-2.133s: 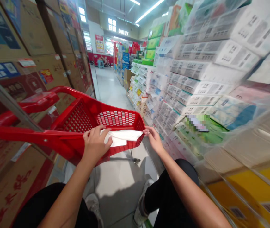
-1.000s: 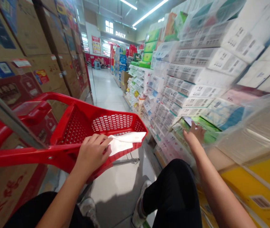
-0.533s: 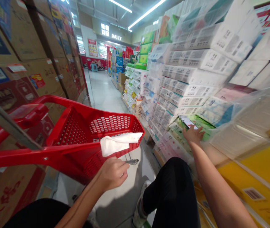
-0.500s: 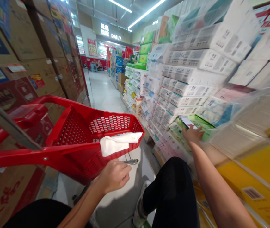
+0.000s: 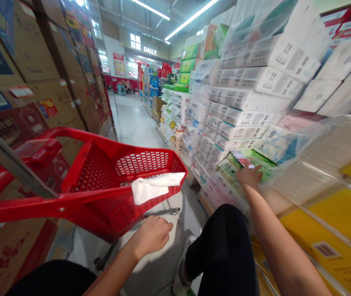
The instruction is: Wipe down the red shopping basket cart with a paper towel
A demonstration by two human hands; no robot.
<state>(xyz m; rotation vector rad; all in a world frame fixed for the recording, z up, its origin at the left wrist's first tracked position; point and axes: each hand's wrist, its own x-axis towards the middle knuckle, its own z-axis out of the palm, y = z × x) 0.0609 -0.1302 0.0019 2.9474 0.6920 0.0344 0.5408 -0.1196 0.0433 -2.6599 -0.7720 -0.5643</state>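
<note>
My right hand (image 5: 249, 176) reaches out over a green pack (image 5: 266, 165) on the low stack at the right. Its fingers are spread, and one fingertip touches the screen of a phone (image 5: 245, 162) that lies flat on that pack. In front of the shopping cart, above the floor, my left hand (image 5: 153, 233) is curled into a loose fist, with nothing visible in it. A white cloth (image 5: 151, 189) hangs over the near rim of the red shopping cart (image 5: 95, 203), just above the left hand.
Wrapped tissue packs (image 5: 237, 98) rise in tall stacks on the right, with yellow packs (image 5: 326, 230) below my right arm. Cardboard boxes (image 5: 55, 78) line the left side. Between them, a tiled aisle (image 5: 129, 119) runs ahead towards a blue stool (image 5: 121, 89).
My left hand has dropped slightly, away from the cart's lower frame. The right hand stays at the phone, with its fingers shifted a little. The view has moved slightly.
</note>
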